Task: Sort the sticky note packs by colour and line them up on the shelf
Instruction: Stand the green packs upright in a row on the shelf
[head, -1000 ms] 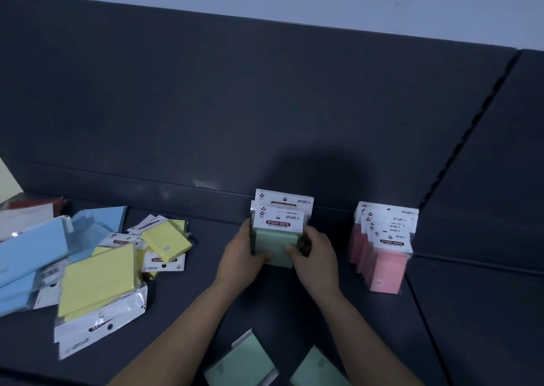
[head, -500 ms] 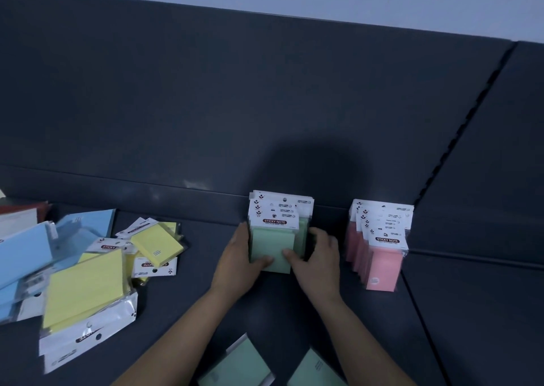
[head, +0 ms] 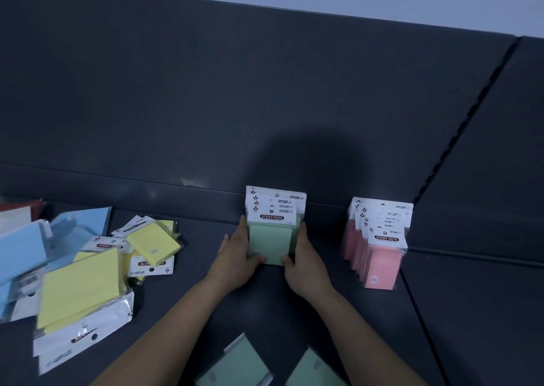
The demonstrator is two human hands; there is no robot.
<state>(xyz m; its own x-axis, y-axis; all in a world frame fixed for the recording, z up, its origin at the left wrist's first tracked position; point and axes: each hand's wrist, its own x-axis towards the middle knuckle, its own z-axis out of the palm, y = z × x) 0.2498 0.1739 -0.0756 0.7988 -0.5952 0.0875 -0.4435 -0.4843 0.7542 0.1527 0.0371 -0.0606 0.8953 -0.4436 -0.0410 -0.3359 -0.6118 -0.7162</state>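
Finding 1, grip. The left hand [head: 235,256] and the right hand [head: 306,265] clasp the upright row of green packs [head: 272,238] from either side. The fingers lie along each flank, and both thumbs are hooked over the lower front face of the foremost pack. The hold is narrow and closed onto the row.

Finding 2, position. The row stands on the dark shelf [head: 182,306], headers uppermost, at the foot of the back panel [head: 235,91]. Whether the rearmost pack touches the panel cannot be told.

Finding 3, room. Behind the grip the panel closes off all travel. To its right a strip of bare shelf separates the right hand from the pink packs [head: 379,256], which stand upright in a row, near but apart. Beyond them a seam [head: 412,297] crosses the shelf. To the left of the grip the bare stretch is wider.

Finding 4, surroundings. Past that stretch the yellow packs [head: 154,243] lie in a loose heap, some overlapping. The blue packs [head: 20,247] lie farther left, at the frame edge. On the near side of the grip, two loose green packs [head: 238,365] lie flat by the forearms, cut off by the lower edge.
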